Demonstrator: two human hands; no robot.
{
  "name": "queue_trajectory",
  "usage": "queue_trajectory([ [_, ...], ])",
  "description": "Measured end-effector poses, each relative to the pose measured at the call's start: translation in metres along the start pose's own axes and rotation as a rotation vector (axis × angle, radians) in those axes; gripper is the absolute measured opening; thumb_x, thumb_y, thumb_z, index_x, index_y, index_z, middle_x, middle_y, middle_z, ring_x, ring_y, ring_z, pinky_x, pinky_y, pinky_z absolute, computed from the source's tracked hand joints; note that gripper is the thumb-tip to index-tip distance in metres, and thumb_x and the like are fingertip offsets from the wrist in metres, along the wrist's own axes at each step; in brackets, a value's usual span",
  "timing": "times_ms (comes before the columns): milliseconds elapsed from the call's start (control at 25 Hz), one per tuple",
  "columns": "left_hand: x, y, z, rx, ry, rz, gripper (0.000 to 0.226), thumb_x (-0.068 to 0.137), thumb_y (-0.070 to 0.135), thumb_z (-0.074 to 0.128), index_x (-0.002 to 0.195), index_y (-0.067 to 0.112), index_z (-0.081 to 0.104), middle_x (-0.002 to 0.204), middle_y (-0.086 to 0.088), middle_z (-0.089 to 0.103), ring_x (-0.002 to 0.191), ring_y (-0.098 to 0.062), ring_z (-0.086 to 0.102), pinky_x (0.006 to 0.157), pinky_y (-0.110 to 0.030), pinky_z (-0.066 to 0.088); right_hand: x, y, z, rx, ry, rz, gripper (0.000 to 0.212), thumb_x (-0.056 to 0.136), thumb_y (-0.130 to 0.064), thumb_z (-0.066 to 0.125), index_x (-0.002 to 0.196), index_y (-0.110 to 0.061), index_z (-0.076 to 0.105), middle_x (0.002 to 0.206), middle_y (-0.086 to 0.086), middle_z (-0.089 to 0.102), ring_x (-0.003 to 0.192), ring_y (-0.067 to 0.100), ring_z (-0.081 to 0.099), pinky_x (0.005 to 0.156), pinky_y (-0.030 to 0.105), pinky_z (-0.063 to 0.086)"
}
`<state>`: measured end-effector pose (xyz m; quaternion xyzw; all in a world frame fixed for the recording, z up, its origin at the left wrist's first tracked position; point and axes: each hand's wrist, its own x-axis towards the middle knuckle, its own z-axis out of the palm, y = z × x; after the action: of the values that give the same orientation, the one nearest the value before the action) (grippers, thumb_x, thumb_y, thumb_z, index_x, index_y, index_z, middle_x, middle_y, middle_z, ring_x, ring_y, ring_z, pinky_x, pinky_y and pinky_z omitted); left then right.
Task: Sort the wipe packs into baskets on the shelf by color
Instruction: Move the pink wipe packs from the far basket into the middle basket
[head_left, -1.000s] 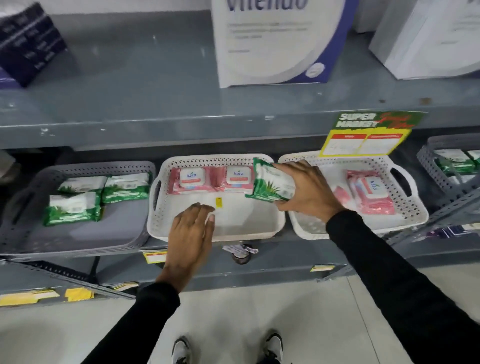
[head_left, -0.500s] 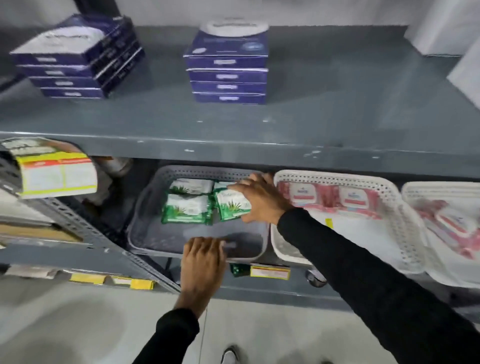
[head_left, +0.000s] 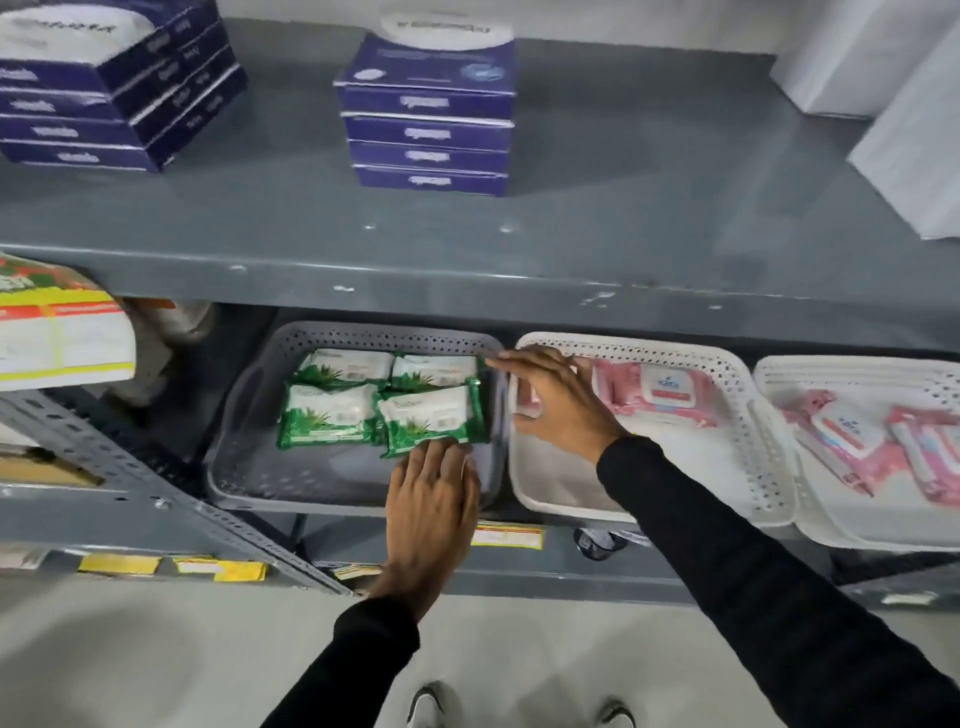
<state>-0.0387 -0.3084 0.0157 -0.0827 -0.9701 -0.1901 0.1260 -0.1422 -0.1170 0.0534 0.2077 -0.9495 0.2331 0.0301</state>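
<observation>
Landmark: grey basket (head_left: 249, 457), lower shelf.
Contents: four green wipe packs (head_left: 332, 410), aloe-leaf print, brand name too blurred to read.
Left hand (head_left: 434, 483): flat on the front-right pack, grip released.
Right hand (head_left: 558, 402): over the basket's right rim, fingers spread, holding nothing.
Step, as judged: green pack just placed; next, fetch another stray.
Right of landmark: white basket (head_left: 748, 431), pink pack (head_left: 660, 395) marked "kara".

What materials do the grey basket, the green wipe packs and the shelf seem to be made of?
Grey basket: probably moulded plastic, matte, with rows of punched holes around its rim.
Green wipe packs: soft plastic film, glossy, with crimped edges and light reflections.
Shelf: likely painted metal, grey, with small chips showing along the front edge.
</observation>
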Motion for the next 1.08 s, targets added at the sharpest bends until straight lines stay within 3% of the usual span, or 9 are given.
queue_trajectory([
  [160,0.014,0.074,0.022,-0.101,-0.007,0.18,0.027,0.1,0.023,0.039,0.112,0.015,0.061,0.114,-0.004,0.066,0.106,-0.029,0.058,0.088,-0.043,0.048,-0.061,0.069,-0.058,-0.034,0.136,0.153,0.069,0.079,-0.017,0.074,0.142,-0.035,0.052,0.144,-0.01,0.055,0.134,0.016,0.046,0.089,0.019,0.015],
  [400,0.013,0.193,0.082,-0.146,-0.066,0.38,0.027,0.1,0.024,0.042,0.109,0.018,0.066,0.108,-0.002,0.072,0.105,-0.028,0.064,0.091,-0.041,0.047,-0.166,0.201,-0.126,-0.019,0.319,0.55,0.063,0.083,-0.026,0.074,0.142,-0.029,0.053,0.139,0.002,0.061,0.132,0.027,0.05,0.106,0.043,0.031],
  [520,0.01,0.24,0.108,-0.094,-0.133,0.416,0.022,0.098,0.026,0.044,0.103,0.02,0.064,0.099,0.0,0.071,0.094,-0.027,0.063,0.081,-0.041,0.048,-0.204,0.258,-0.139,-0.082,0.302,0.706,0.067,0.081,-0.037,0.076,0.141,-0.018,0.052,0.137,0.01,0.062,0.131,0.036,0.052,0.104,0.047,0.037],
  [640,0.004,0.268,0.122,0.076,-0.218,0.454,0.015,0.09,0.032,0.05,0.09,0.022,0.061,0.081,-0.001,0.068,0.076,-0.029,0.064,0.062,-0.037,0.045,-0.223,0.292,-0.135,-0.061,0.18,0.819,0.087,0.073,-0.043,0.081,0.147,-0.014,0.045,0.145,0.014,0.055,0.136,0.034,0.047,0.11,0.047,0.034],
  [800,0.001,0.273,0.128,0.152,-0.233,0.429,0.016,0.09,0.035,0.055,0.081,0.022,0.059,0.074,0.0,0.065,0.07,-0.027,0.061,0.056,-0.036,0.044,-0.23,0.311,-0.124,-0.002,0.174,0.809,0.082,0.071,-0.045,0.084,0.14,-0.015,0.051,0.133,0.011,0.062,0.124,0.033,0.057,0.102,0.047,0.047],
  [960,0.003,0.267,0.128,0.113,-0.209,0.404,0.027,0.098,0.037,0.047,0.079,0.021,0.058,0.072,-0.001,0.065,0.068,-0.028,0.06,0.055,-0.036,0.044,-0.229,0.303,-0.132,0.175,0.371,0.752,0.071,0.064,-0.027,0.085,0.13,-0.018,0.058,0.121,0.011,0.064,0.113,0.034,0.061,0.094,0.046,0.052],
  [1080,0.003,0.25,0.122,0.115,-0.166,0.378,0.032,0.1,0.032,0.045,0.072,0.021,0.054,0.064,-0.001,0.062,0.063,-0.029,0.059,0.053,-0.035,0.041,-0.213,0.271,-0.136,0.233,0.538,0.635,0.067,0.064,-0.028,0.078,0.126,-0.018,0.056,0.123,0.008,0.065,0.115,0.028,0.06,0.094,0.042,0.052],
])
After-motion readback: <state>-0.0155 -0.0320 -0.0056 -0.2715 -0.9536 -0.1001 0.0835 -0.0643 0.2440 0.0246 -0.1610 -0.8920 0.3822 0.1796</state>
